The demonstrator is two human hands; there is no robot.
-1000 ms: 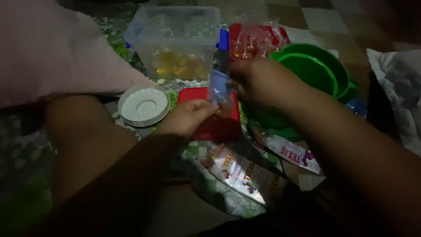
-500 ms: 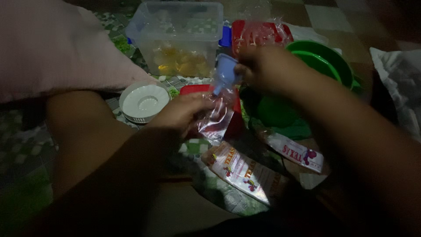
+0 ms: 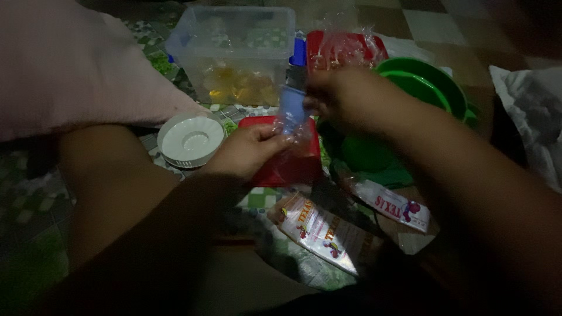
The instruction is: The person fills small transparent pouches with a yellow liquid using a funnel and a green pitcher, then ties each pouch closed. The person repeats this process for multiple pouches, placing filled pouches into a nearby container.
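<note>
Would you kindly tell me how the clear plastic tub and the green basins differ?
The clear plastic tub is boxy and see-through, with yellowish contents at its bottom; the green basins are round, opaque and nested, contents not visible. The tub sits upper left, the basins on the right. Both sit open.

A home floor: pillow (image 3: 70, 64), patterned mat (image 3: 35, 199), tubs (image 3: 234, 50).
</note>
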